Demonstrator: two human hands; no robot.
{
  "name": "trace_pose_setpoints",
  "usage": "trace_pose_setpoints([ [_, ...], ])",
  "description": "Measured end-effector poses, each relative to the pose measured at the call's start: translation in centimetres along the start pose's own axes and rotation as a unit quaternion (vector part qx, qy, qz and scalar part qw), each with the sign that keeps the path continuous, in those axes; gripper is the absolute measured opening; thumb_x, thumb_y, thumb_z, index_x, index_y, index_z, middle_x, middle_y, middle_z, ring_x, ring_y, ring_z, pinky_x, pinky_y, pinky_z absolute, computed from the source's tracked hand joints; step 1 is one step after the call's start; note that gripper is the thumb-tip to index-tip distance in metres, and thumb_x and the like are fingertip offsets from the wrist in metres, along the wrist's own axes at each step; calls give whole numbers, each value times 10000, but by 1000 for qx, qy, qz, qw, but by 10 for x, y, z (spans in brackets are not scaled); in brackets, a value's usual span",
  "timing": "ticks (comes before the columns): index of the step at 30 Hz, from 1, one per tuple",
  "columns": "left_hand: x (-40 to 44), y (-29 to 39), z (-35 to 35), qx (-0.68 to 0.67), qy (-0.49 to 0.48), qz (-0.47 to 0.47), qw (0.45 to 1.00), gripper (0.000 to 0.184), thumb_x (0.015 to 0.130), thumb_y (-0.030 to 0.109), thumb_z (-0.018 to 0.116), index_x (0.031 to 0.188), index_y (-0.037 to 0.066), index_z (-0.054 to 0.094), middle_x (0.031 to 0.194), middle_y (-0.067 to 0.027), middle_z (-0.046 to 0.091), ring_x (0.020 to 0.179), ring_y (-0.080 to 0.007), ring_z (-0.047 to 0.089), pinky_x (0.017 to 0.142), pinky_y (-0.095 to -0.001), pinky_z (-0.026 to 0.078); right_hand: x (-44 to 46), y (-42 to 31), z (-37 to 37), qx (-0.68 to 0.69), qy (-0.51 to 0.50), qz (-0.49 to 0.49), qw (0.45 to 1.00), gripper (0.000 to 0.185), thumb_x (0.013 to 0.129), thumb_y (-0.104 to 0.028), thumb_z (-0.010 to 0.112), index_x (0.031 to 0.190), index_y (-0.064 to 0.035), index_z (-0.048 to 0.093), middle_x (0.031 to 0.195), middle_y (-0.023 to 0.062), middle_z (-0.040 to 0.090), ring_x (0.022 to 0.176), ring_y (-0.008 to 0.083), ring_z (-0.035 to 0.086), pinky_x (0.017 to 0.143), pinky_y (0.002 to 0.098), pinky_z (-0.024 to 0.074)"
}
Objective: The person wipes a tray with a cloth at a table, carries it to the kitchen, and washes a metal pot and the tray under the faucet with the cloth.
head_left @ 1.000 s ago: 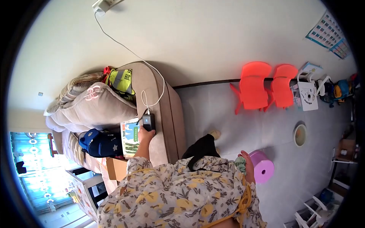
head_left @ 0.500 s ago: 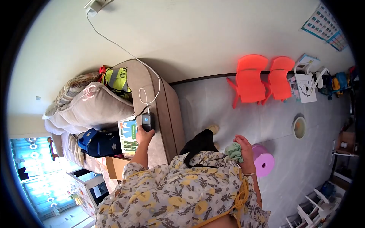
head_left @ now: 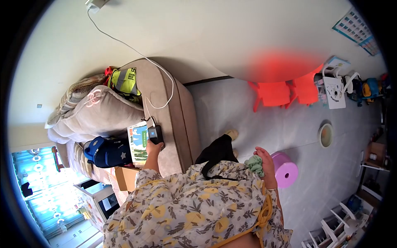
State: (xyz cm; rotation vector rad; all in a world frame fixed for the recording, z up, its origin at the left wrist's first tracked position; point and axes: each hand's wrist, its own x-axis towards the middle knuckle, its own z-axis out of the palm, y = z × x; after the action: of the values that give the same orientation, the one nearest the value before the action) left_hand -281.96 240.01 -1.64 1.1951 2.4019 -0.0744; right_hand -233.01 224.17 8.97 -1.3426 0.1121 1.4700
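Device (head_left: 156, 130), at the inner edge of the sofa's armrest (head_left: 170, 131), just beside a book (head_left: 138, 152). Seen from where I stand, one connection is made: a white cable (head_left: 172, 88) enters one end and runs up to a socket (head_left: 94, 5) on the wall. Release is not yet made: the left hand (head_left: 154, 148) is clamped on the device, thumb and fingers along opposite sides; whether the armrest bears its weight, I cannot tell. Right hand (head_left: 269, 167): fingers extended, green cloth (head_left: 254, 165) against its thumb side; whether gripped, I cannot tell. The device looks black, boxy, with rounded corners and a small lit screen, its figures unreadable.
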Motion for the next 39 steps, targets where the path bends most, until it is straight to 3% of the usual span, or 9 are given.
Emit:
trace_pose_setpoints([
  [9, -9, 2, -14, -40, 5, 64, 997, 907, 604, 451, 829, 1227, -75, 430, 1156, -238, 560, 1060, -329, 571, 912, -386, 449, 12, -6, 4, 28, 2, 17, 999, 210, 902, -152, 584, 1082, -45, 591, 864, 26, 602, 715, 97, 585, 624, 220, 495],
  [11, -4, 10, -18, -84, 210, 106, 968, 886, 722, 486, 732, 1334, -34, 357, 1215, -226, 513, 1130, -330, 517, 952, -384, 415, 17, -9, 3, 38, 3, 17, 999, 214, 902, -151, 584, 1088, -45, 588, 864, 26, 601, 712, 99, 586, 620, 223, 497],
  [15, -3, 68, -53, -154, 307, 154, 926, 509, 898, 276, 573, 1299, 7, 413, 1174, -185, 510, 992, -315, 533, 875, -416, 423, 19, -13, -6, 79, 17, 18, 997, 230, 906, -149, 573, 1110, -41, 576, 879, 33, 599, 731, 111, 588, 636, 230, 498],
  [21, -17, 194, -9, -310, 15, 391, 867, 427, 885, 50, 543, 1298, 35, 436, 1207, -97, 485, 1011, -177, 477, 851, -298, 436, -37, -18, -61, 188, 121, -71, 972, 235, 886, -165, 591, 1055, -1, 602, 895, 50, 620, 791, 134, 611, 690, 259, 504],
  [23, -56, 233, 2, -139, -21, 575, 806, 420, 895, 62, 544, 1299, 28, 431, 1178, -90, 491, 964, -154, 487, 821, -269, 438, -69, -4, -86, 184, 136, -117, 966, 231, 880, -174, 591, 1050, -19, 614, 912, 53, 631, 807, 133, 622, 682, 267, 511],
  [29, -170, 300, 93, -43, -261, 686, 678, 380, 927, 139, 535, 1277, 15, 455, 1053, -74, 532, 865, -142, 530, 755, -247, 449, -188, 85, -183, 489, 184, -89, 848, 202, 883, -202, 579, 1025, -67, 626, 883, 32, 628, 737, 167, 634, 648, 313, 530],
  [32, -263, 307, 139, -18, -371, 623, 688, 350, 935, 197, 519, 1218, -7, 484, 848, -47, 573, 737, -129, 544, 696, -263, 465, -246, 163, -252, 568, 189, -154, 786, 203, 884, -211, 584, 1003, -52, 626, 824, 38, 618, 713, 166, 624, 634, 309, 530],
  [36, -362, 261, 178, 123, -321, 649, 678, 315, 898, 232, 556, 1135, 25, 543, 730, -41, 557, 643, -132, 514, 598, -281, 461, -301, 262, -326, 642, 169, -218, 715, 180, 870, -187, 613, 975, -42, 621, 777, 43, 613, 691, 162, 615, 609, 306, 524],
  [39, -459, 221, 193, 329, -257, 712, 564, 325, 881, 296, 558, 1109, 65, 580, 859, -129, 640, 766, -227, 627, 678, -348, 502, -365, 288, -369, 696, 164, -242, 656, 122, 888, -179, 591, 906, -58, 593, 789, 54, 616, 699, 176, 617, 617, 311, 525],
])
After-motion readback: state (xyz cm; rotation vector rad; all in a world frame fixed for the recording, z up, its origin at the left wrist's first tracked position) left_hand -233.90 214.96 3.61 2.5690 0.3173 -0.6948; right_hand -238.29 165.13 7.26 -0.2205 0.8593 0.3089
